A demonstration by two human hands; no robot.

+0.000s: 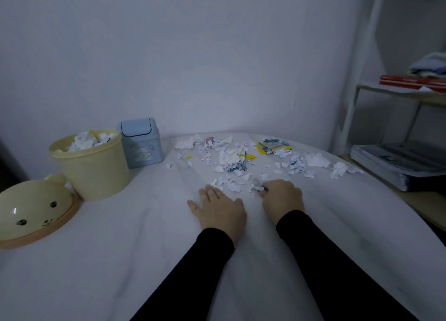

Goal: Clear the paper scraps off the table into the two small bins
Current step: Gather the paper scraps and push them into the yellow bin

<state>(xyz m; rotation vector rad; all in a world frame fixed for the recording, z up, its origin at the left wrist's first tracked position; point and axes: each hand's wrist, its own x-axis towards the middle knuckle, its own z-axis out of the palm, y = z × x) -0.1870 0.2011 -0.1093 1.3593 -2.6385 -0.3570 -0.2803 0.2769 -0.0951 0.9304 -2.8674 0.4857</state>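
The left hand lies flat on the white-covered counter, fingers straight, its grip wide and holding nothing. Just beside it, the right hand curls its fingers, pinching a small scrap. Paper scraps lie scattered across the far side of the counter. At the left stand the yellow bin, heaped with paper, and the blue bin, flap closed. The bear-faced lid rests nearby.
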